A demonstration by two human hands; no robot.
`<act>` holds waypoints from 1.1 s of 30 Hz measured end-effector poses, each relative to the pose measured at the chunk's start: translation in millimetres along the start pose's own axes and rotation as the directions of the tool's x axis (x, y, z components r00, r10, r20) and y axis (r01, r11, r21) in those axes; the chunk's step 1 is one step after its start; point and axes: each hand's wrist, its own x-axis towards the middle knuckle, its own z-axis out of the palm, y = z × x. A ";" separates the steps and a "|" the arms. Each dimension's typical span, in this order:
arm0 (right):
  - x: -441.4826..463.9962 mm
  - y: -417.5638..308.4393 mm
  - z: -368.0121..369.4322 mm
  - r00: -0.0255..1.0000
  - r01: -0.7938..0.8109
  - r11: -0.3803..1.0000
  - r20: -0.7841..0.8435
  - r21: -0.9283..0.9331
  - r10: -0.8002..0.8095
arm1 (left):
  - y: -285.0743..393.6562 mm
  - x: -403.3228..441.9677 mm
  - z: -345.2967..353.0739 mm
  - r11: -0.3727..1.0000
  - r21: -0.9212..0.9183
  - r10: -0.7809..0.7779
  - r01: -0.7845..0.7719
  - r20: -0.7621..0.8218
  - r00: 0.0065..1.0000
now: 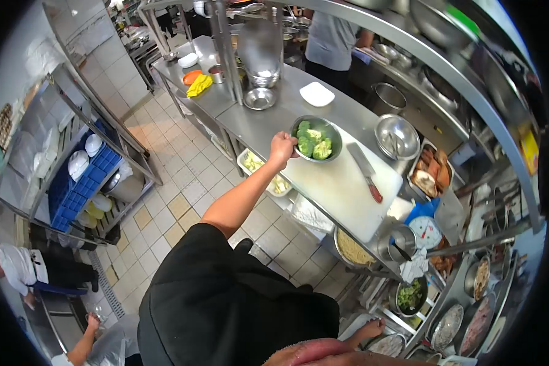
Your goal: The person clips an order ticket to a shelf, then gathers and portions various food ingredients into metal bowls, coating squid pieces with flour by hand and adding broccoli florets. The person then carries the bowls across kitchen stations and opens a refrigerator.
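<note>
My left hand [282,150] is closed on the near-left rim of a metal bowl [337,134]. Green broccoli florets [314,143] lie inside it. The bowl is over the far-left end of a white cutting board [341,192]; whether it touches the board I cannot tell. A knife [365,171] with a red-brown handle lies on the board, right of the bowl. Low on the right, my right hand [370,329] is beside a metal bowl [387,346] with pale contents. Its fingers look bent, but they are too small to read.
An empty metal bowl [396,136] and a tray of brown food pieces [432,169] stand beyond the board. A white dish [316,94] sits on the steel counter [250,122]. Noodles [354,249] fill a container below. Other people work at the back [332,43] and lower left [21,268].
</note>
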 end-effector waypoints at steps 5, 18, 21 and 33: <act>-90.9 -37.2 55.5 0.982 0.095 0.986 0.149 0.140 -0.116 | -41.9 92.2 -83.1 1.000 -0.003 -0.017 0.017 -0.105 0.994; -233.8 -61.1 62.2 0.832 -0.075 0.980 0.530 -0.185 0.164 | -81.4 121.7 -162.5 0.899 -0.170 -0.353 0.404 0.263 0.898; -247.8 -41.3 48.6 0.850 -0.124 0.917 0.436 -0.378 0.295 | -132.3 104.1 -255.5 0.866 -0.291 -0.241 0.406 0.469 0.850; -258.3 -97.0 89.5 0.449 0.037 0.865 0.782 -0.500 0.433 | -329.1 -196.0 -733.5 -0.069 0.909 -0.548 0.411 -0.378 0.746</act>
